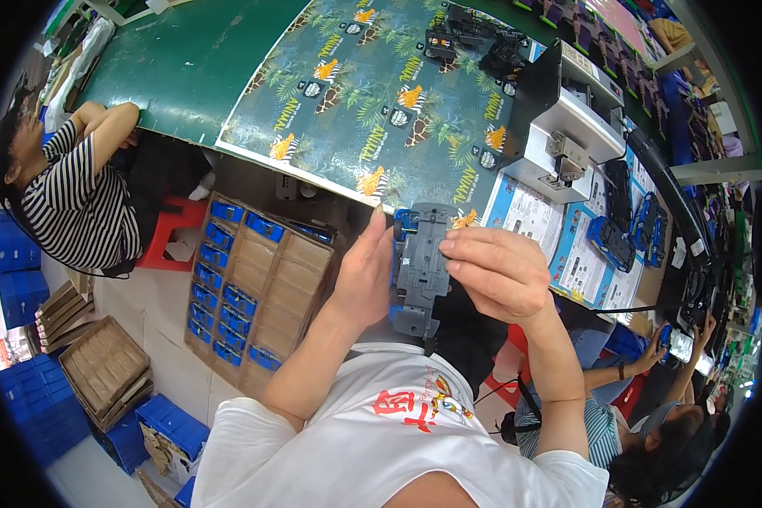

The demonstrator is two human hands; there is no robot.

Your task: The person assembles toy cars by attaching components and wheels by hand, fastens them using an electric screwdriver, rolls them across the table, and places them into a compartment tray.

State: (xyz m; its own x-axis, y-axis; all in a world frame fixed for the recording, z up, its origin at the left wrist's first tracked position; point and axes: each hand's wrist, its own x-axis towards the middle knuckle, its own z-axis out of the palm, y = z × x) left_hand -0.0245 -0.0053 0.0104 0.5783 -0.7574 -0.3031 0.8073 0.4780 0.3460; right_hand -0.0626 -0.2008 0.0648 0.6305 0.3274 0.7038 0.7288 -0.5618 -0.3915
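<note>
A toy car [423, 254] is held upside down in front of my chest, its dark grey underside facing up and bits of blue body showing along the left edge. My left hand [362, 275] grips its left side, thumb pointing up and the other fingers hidden behind it. From the right, my right hand [504, 271] is closed, its fingertips pinched together against the car's right edge. Whatever may be between those fingertips is hidden.
A green table with a patterned sheet [339, 110] lies ahead. On it stand a grey-white machine [567, 127], black parts [474, 42] and blue-and-black car pieces [614, 241]. A partitioned box [292, 271] holds several blue car bodies at left. People sit on both sides.
</note>
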